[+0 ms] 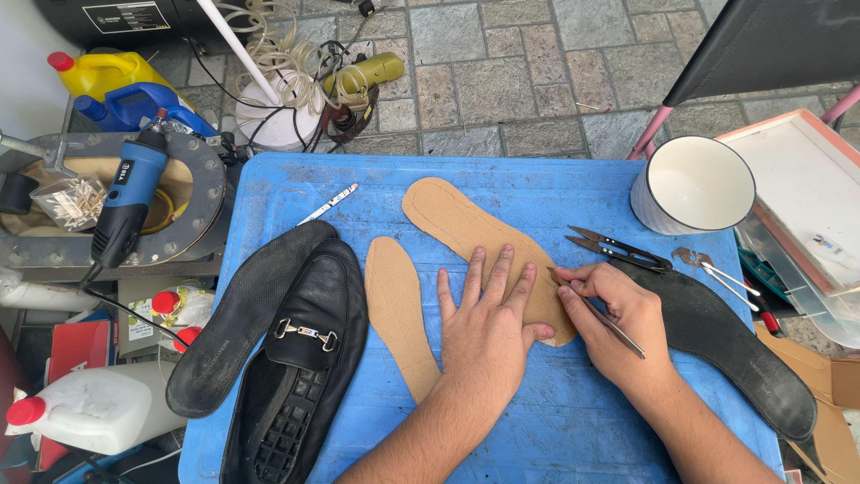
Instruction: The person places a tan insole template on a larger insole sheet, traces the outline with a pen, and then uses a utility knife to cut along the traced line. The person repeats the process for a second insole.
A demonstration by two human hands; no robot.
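On the blue table the left hand lies flat, with its fingers spread wide and pressed on a tan insole piece, which stretches from the far middle of the table toward the near right. The right hand is just beside it, with the fingers closed narrow around a thin metal tool; the tip of the tool touches the right edge of this insole piece. A second tan insole piece lies just to the left, and part of it is hidden under the left forearm. Further left, a black loafer with a metal buckle rests on a black sole that is turned with the textured side up. Another black sole lies under the right wrist, at the right edge of the table. Small black snips lie near the fingers of the right hand, and a white mug stands at the far right corner. A blue rotary tool rests on a stand beside the table, on the left.
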